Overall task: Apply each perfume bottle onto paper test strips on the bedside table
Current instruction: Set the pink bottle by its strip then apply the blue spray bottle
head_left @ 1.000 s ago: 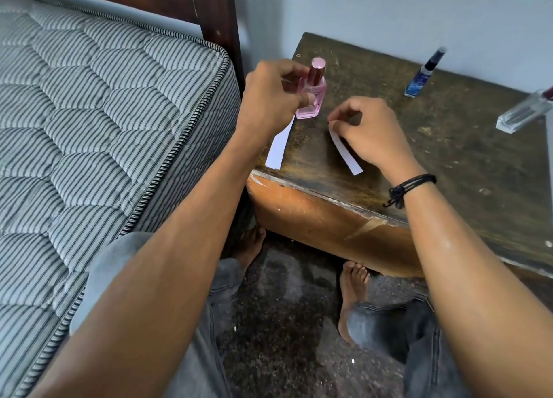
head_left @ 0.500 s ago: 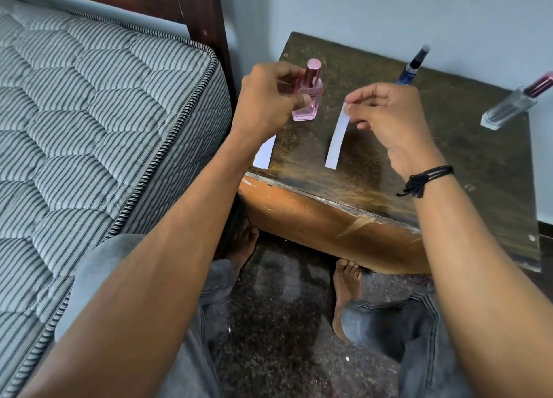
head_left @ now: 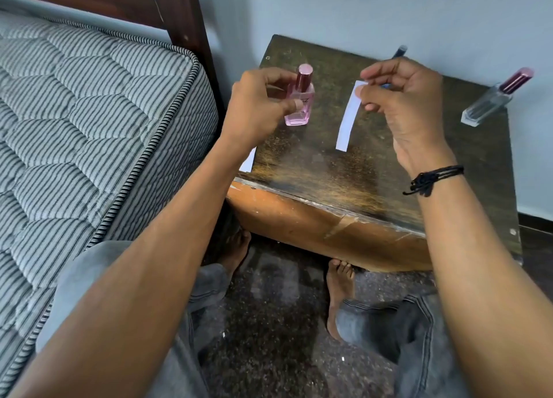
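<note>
While the left hand [head_left: 263, 107] is gripping the small pink glass perfume bottle [head_left: 300, 101] upright over the worn dark wooden bedside table [head_left: 314, 170], the right hand [head_left: 404, 104] is pinching a white paper test strip [head_left: 348, 116] by its top, hanging beside it.

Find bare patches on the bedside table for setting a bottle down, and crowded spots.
Bare: front middle of the bedside table, between the forearms, nearer than the held strip; also the right front, before the clear bottle. Crowded: round the left hand gripping the pink bottle, and the right hand.
</note>
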`<action>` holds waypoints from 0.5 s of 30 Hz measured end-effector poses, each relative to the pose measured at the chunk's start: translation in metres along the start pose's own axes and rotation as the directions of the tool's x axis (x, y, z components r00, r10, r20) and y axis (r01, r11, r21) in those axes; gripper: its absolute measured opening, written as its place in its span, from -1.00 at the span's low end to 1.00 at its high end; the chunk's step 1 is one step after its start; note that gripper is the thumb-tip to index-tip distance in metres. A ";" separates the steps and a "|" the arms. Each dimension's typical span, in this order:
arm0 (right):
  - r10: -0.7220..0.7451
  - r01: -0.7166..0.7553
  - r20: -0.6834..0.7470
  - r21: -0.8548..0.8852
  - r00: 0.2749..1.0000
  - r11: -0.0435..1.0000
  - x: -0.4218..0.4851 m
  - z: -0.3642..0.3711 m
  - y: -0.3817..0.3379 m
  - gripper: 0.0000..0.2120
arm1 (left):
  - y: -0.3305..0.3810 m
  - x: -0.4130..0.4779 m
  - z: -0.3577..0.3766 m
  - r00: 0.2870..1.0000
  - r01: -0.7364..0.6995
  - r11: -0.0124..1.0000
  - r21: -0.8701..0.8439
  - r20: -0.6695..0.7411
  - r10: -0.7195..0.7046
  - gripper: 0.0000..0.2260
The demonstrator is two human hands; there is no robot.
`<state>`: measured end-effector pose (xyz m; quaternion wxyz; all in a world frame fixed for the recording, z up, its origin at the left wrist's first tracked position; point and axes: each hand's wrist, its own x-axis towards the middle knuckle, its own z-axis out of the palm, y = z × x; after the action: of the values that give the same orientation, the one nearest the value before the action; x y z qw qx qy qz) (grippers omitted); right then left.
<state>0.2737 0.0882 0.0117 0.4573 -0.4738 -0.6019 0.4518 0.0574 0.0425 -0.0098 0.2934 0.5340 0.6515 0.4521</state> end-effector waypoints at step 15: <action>-0.103 0.127 -0.166 0.141 0.981 0.982 0.007 -0.018 -0.005 -0.82 | 0.022 -0.010 -0.001 0.918 -0.008 0.999 -0.046 0.395 0.026 -0.72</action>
<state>0.2895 0.0967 0.0208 0.5637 -0.4363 -0.5542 0.4298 0.0690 0.0330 0.0094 0.4266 0.6134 0.5641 0.3515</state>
